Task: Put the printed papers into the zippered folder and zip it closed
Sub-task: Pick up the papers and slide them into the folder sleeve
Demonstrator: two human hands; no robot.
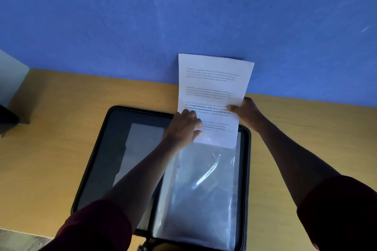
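Note:
A black zippered folder (98, 149) lies open on the wooden table. Clear plastic sleeves (204, 189) fill its right half. Printed papers (214, 83) stand upright with their lower edge tucked into the top of a sleeve; most of the sheet sticks out above the folder, against the blue wall. My left hand (184, 126) holds the papers' left edge with its fingers over the lower text. My right hand (244, 112) pinches the right edge, thumb on the front of the sheet.
The table (51, 138) butts against a blue wall (183, 16). A dark object (8, 118) sits at the far left edge of the table. The left inner cover of the folder carries a clear pocket (140, 144).

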